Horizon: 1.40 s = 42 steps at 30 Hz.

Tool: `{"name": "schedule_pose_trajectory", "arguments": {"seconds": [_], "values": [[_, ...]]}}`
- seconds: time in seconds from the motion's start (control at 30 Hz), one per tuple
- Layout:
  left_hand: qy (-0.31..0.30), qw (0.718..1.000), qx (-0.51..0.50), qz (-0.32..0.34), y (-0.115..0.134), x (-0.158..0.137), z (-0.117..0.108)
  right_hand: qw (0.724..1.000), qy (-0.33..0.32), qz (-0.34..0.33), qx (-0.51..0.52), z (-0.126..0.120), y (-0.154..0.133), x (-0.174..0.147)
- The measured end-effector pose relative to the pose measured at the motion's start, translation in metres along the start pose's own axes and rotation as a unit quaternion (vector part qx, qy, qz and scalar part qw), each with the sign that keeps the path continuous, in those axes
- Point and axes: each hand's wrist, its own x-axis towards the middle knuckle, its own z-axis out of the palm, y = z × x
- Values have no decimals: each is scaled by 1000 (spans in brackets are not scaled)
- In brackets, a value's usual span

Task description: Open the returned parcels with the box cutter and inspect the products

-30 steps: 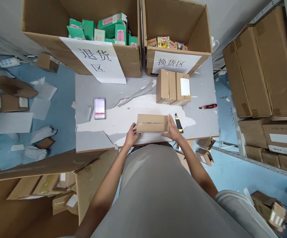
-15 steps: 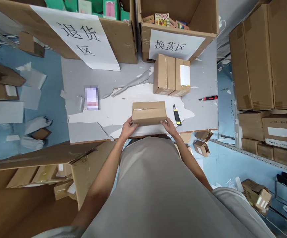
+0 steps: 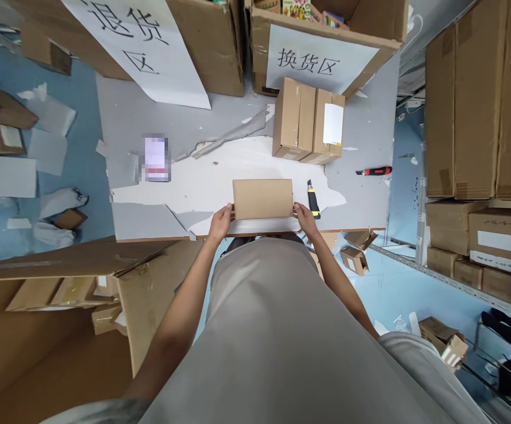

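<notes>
A small brown cardboard box (image 3: 262, 199) is held between my two hands near the front edge of the table, a plain face turned up to me. My left hand (image 3: 222, 222) grips its left end, fingers closed against the side. At the opposite end my right hand (image 3: 305, 219) closes on the box in the same way. Just right of that hand lies a yellow and black utility knife (image 3: 313, 199) on the torn white sheet. Fingertips behind the box ends are partly hidden.
Two taped cardboard boxes (image 3: 307, 121) stand behind. A red and black utility knife (image 3: 374, 171) lies at the right, a blurred phone-like screen (image 3: 156, 158) at the left. Large cartons with paper signs (image 3: 321, 62) line the back. Stacked cartons (image 3: 465, 112) rise on the right.
The box has been turned in my hands: the face with the taped seam no longer shows, and a plain one faces up. Both hands have shifted up to its ends. The camera view has tilted slightly.
</notes>
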Motion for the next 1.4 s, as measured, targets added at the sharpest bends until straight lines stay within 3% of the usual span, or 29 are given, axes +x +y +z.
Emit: {"name": "schedule_pose_trajectory", "arguments": {"seconds": [0.1, 0.23, 0.33, 0.63, 0.8, 1.07, 1.4], "values": [[20, 1000, 20, -11, -14, -4, -1, 998, 5, 57, 37, -4, 9, -5], [10, 999, 53, -1, -23, -13, 5, 999, -28, 25, 35, -1, 6, -13], [11, 998, 57, 10, -22, -19, 10, 1000, -15, 6, 24, 1, -4, -16], [105, 982, 71, 143, 28, -33, 1, 995, 72, -68, -25, -20, -53, -15], [116, 979, 116, 122, 45, -34, 1, 993, 77, -60, -68, -23, -66, -14], [97, 984, 89, 117, 27, -27, 1, 997, 58, -55, -18, -22, -42, -8], [33, 990, 131, 41, -11, -20, 1, 999, 19, 36, -33, -17, 3, -15]]}}
